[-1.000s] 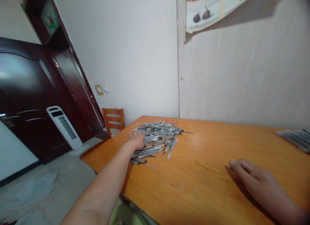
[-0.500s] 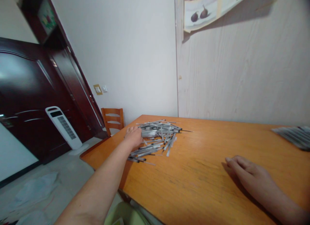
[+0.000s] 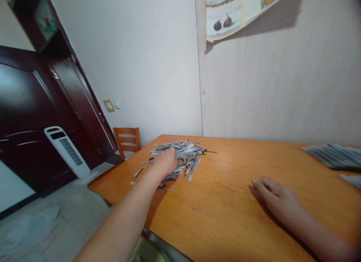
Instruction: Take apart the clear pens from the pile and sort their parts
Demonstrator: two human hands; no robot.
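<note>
A loose pile of slim, pen-like sticks [image 3: 190, 151], grey and whitish with black parts, lies on the wooden table [image 3: 225, 209]. My left hand [image 3: 166, 162] is curled down over the near left side of this pile. The back of the hand hides its fingertips and whatever they grip. Apart from the pile, my right hand [image 3: 273, 192] rests on the tabletop with its fingers folded in and the thumb pointing left; nothing shows in it. Similar sticks lie side by side in a neat bunch [image 3: 332, 156] at the far right, beyond that hand.
Part of another bunch [image 3: 352, 180] shows at the right edge. A wooden chair [image 3: 128, 141] stands past the table's left end, against the wall. Farther left are a white tower fan [image 3: 67, 151] and a dark door [image 3: 25, 104]. Something pale green [image 3: 149, 250] sits below the near edge.
My left hand has moved right across the pile, uncovering a few scattered sticks on its left. My right hand keeps its pose on the table. The view has turned slightly right.
</note>
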